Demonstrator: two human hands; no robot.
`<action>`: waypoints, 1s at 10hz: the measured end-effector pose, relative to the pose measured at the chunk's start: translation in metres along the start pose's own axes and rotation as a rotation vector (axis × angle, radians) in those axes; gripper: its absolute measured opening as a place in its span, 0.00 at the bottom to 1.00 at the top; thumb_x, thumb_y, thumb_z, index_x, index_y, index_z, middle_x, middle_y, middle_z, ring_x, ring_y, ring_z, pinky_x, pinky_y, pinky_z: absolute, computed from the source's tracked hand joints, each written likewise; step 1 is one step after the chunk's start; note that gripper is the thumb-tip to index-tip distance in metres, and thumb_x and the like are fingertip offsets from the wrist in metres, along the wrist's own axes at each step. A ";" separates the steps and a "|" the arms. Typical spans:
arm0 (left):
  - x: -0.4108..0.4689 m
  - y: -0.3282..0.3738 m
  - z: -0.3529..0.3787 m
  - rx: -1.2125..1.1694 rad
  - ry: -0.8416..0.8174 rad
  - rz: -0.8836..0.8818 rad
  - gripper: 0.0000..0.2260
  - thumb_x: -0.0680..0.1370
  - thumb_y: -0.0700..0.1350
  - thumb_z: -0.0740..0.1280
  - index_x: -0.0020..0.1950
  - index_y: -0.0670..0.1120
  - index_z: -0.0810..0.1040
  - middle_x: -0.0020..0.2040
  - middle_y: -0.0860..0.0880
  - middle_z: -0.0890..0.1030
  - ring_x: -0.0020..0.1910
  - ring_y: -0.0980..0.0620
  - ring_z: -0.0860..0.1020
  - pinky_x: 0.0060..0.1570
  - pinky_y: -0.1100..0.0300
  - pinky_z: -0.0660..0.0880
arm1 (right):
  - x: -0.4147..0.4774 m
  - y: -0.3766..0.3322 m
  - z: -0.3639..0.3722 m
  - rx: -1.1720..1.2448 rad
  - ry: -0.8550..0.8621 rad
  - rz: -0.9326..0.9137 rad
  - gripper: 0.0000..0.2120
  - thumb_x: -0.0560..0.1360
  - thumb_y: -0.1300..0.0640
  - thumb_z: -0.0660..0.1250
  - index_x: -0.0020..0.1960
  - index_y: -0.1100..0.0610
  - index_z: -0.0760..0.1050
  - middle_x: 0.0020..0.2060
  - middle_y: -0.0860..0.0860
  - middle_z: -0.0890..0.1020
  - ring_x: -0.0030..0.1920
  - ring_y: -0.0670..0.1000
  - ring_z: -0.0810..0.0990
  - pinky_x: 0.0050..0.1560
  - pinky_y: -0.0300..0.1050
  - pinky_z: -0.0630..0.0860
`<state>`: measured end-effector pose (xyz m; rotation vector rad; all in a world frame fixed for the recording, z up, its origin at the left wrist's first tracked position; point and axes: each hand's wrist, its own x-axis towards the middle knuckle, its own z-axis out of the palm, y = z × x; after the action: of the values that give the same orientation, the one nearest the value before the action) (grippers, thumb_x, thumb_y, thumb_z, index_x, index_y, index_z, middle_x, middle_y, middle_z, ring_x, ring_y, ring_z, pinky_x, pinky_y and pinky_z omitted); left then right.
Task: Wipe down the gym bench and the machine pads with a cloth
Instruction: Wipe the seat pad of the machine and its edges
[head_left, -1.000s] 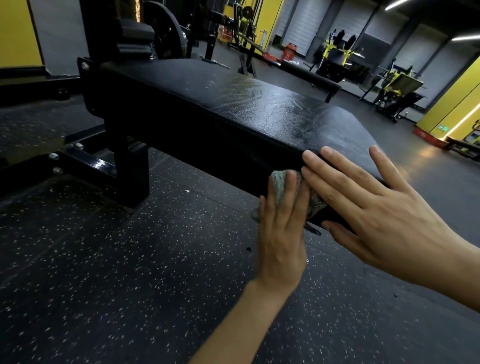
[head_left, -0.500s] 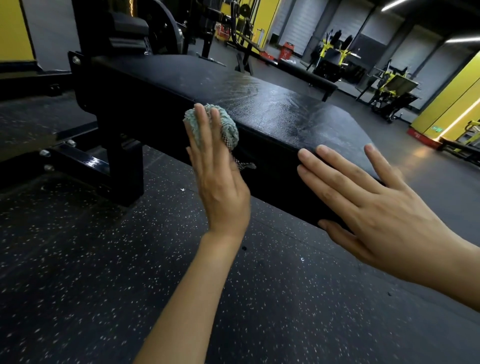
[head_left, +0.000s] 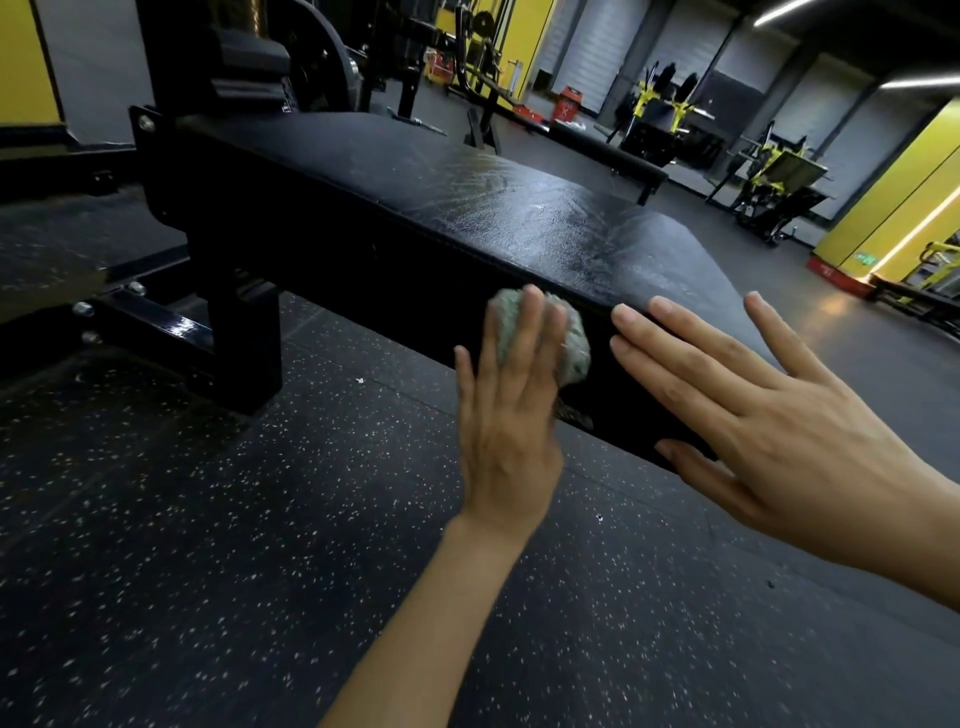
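Note:
A long black padded gym bench (head_left: 519, 228) runs from upper left to right, its top streaked with wet wipe marks. My left hand (head_left: 509, 415) presses a bunched grey-green cloth (head_left: 574, 348) flat against the bench's near side face, fingers straight and pointing up. Part of the cloth is hidden under the fingers. My right hand (head_left: 769, 415) lies with straight spread fingers on the bench's near right end, thumb under the lower edge of the pad.
The bench stands on a black steel frame and leg (head_left: 228, 332) at the left. Black speckled rubber flooring (head_left: 208, 545) covers the ground. Behind are a weight machine (head_left: 249, 57), another bench (head_left: 613, 156) and yellow machines (head_left: 774, 176) at the right.
My left hand slid the cloth along the bench's side face: left toward the middle half a second ago, now back right beside my right hand. The right hand stayed put.

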<state>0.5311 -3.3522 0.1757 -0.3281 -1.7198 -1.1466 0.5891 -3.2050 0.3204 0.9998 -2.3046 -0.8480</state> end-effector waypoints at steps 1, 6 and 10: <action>0.036 -0.024 -0.017 0.002 0.128 -0.142 0.25 0.83 0.34 0.53 0.80 0.44 0.57 0.81 0.48 0.53 0.80 0.50 0.47 0.78 0.46 0.41 | -0.001 0.002 -0.001 0.006 -0.005 -0.009 0.31 0.80 0.49 0.53 0.80 0.58 0.56 0.80 0.51 0.57 0.79 0.52 0.55 0.76 0.65 0.53; 0.003 0.013 0.003 -0.102 0.094 -0.141 0.26 0.83 0.33 0.54 0.80 0.45 0.51 0.81 0.47 0.52 0.81 0.46 0.48 0.79 0.46 0.45 | -0.019 0.010 -0.002 0.015 -0.021 0.022 0.31 0.80 0.49 0.54 0.81 0.57 0.53 0.80 0.51 0.55 0.79 0.52 0.55 0.75 0.67 0.55; -0.029 0.040 0.026 0.078 -0.101 0.138 0.42 0.77 0.30 0.61 0.81 0.54 0.41 0.81 0.58 0.41 0.81 0.51 0.45 0.78 0.46 0.43 | -0.040 0.017 -0.007 0.035 -0.050 0.076 0.32 0.80 0.48 0.54 0.81 0.57 0.53 0.80 0.51 0.55 0.79 0.51 0.55 0.75 0.67 0.55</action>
<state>0.5557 -3.3021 0.1715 -0.4555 -1.7953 -0.9751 0.6097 -3.1673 0.3300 0.9089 -2.3913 -0.8136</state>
